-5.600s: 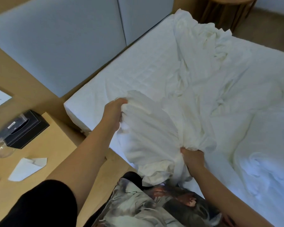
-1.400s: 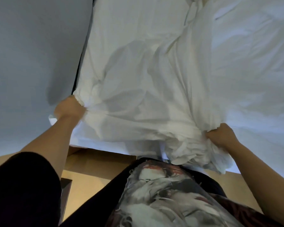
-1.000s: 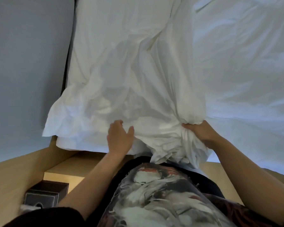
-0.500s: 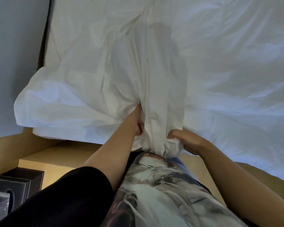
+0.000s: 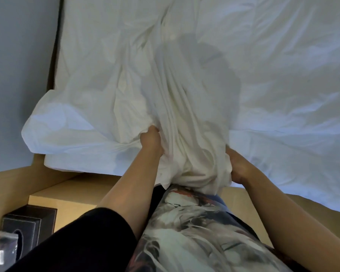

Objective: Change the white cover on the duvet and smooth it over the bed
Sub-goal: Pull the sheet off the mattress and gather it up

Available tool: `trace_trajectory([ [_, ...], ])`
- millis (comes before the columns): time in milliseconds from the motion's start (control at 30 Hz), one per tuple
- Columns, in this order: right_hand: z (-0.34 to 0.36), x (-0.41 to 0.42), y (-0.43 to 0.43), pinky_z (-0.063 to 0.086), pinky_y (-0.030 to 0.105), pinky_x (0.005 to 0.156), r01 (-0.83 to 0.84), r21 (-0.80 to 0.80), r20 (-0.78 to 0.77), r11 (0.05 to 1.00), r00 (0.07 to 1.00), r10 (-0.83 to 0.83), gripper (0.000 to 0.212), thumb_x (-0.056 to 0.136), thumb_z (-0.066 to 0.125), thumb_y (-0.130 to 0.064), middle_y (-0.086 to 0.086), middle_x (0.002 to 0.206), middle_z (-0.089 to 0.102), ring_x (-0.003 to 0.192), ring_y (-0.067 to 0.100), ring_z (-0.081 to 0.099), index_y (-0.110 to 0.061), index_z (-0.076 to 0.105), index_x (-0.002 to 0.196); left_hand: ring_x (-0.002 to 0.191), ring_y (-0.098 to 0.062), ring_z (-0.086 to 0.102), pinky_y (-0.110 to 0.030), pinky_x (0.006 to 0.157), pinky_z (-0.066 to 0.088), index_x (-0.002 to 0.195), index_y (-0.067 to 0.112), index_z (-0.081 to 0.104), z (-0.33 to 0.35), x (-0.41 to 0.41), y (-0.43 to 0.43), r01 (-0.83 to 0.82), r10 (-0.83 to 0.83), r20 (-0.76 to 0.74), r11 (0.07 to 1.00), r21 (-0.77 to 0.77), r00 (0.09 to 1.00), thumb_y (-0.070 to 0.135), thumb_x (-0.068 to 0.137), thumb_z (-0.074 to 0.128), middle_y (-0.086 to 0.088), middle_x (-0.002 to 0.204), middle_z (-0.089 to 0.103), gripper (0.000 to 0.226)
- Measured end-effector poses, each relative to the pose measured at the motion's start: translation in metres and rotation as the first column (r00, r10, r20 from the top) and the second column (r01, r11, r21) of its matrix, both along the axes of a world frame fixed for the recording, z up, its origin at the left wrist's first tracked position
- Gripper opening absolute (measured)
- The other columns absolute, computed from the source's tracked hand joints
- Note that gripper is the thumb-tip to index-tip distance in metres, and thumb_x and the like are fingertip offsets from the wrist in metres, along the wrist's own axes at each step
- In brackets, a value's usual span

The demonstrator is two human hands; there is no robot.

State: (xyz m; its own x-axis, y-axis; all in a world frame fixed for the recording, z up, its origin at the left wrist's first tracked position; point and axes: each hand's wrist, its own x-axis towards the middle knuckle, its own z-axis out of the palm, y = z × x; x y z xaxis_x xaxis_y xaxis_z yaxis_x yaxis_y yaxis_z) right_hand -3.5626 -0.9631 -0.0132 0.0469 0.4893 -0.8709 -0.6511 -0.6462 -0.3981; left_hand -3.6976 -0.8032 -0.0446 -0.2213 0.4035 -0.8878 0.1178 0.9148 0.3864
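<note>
Two hands, left [image 5: 152, 139] and right [image 5: 237, 163], each grasp one bunched white cover [image 5: 186, 134]. One bed [image 5: 283, 55]; one black box [image 5: 26, 228].

The cover [image 5: 188, 138] lies on the bed [image 5: 90, 26], between left hand [image 5: 151, 140] and right hand [image 5: 238, 165]. Leftward, a box [image 5: 28, 226] sits on the nightstand [image 5: 77, 195].

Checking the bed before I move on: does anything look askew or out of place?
The white cover is bunched into a wad at the bed's near edge, gripped by the left hand and right hand; its loose corner juts toward the grey panel. Nothing torn or spilled.
</note>
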Motion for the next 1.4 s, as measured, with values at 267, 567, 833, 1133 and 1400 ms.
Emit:
trace_trajectory([
  [267,0.010,-0.015,0.008,0.048,0.036,0.090,-0.452,-0.050,0.233,0.891,0.862,0.450,0.039,0.067,0.081,-0.016,0.001,0.100,0.071,0.098,0.023,0.064,-0.020,0.064,0.102,0.058,-0.020,0.055,-0.025,0.049,0.048,0.075,0.008,0.059,0.008,0.001,0.002,0.358,-0.321,0.167,0.884,-0.302,0.932,0.028,0.092,0.057,-0.007,0.066,0.059,0.027],
  [567,0.008,-0.008,0.009,0.043,0.021,0.052,-0.014,-0.159,0.368,0.987,0.927,0.072,0.004,0.063,0.056,-0.008,0.000,0.054,0.058,0.059,0.018,0.051,-0.009,0.059,0.065,0.066,-0.023,0.058,-0.032,0.060,0.050,0.089,0.009,0.061,0.018,0.015,0.012,0.036,-0.032,0.237,0.999,-0.011,0.971,0.004,0.090,0.051,-0.010,0.081,0.063,0.011],
  [833,0.038,0.096,-0.058,0.038,0.034,0.058,0.217,-0.387,0.830,0.896,0.506,0.236,0.015,0.064,0.050,-0.019,0.015,0.063,0.053,0.064,0.026,0.051,-0.004,0.051,0.063,0.047,-0.013,0.057,-0.018,0.046,0.047,0.049,0.011,0.053,0.058,-0.021,0.052,-0.085,0.013,0.320,0.973,0.215,0.947,-0.009,0.082,0.031,-0.002,0.051,0.054,0.044],
  [1133,0.007,0.081,-0.096,0.046,0.039,0.072,0.230,-0.309,0.765,0.923,0.637,0.097,0.022,0.069,0.060,-0.031,0.010,0.083,0.061,0.077,0.026,0.056,-0.012,0.057,0.078,0.059,-0.015,0.056,-0.021,0.057,0.051,0.070,0.015,0.046,0.049,-0.004,0.031,-0.038,0.017,0.188,0.994,0.107,0.982,0.002,0.084,0.037,0.001,0.064,0.050,0.021],
  [1400,-0.014,0.089,-0.108,0.050,0.038,0.085,0.057,-0.189,0.459,0.980,0.888,0.037,0.058,0.066,0.084,-0.024,0.003,0.106,0.066,0.096,0.023,0.063,-0.016,0.057,0.117,0.111,-0.023,0.056,-0.034,0.095,0.046,0.139,0.010,0.041,0.047,-0.004,-0.053,0.117,-0.096,-0.100,0.968,0.221,0.990,0.033,0.084,0.064,-0.006,0.131,0.053,0.063],
])
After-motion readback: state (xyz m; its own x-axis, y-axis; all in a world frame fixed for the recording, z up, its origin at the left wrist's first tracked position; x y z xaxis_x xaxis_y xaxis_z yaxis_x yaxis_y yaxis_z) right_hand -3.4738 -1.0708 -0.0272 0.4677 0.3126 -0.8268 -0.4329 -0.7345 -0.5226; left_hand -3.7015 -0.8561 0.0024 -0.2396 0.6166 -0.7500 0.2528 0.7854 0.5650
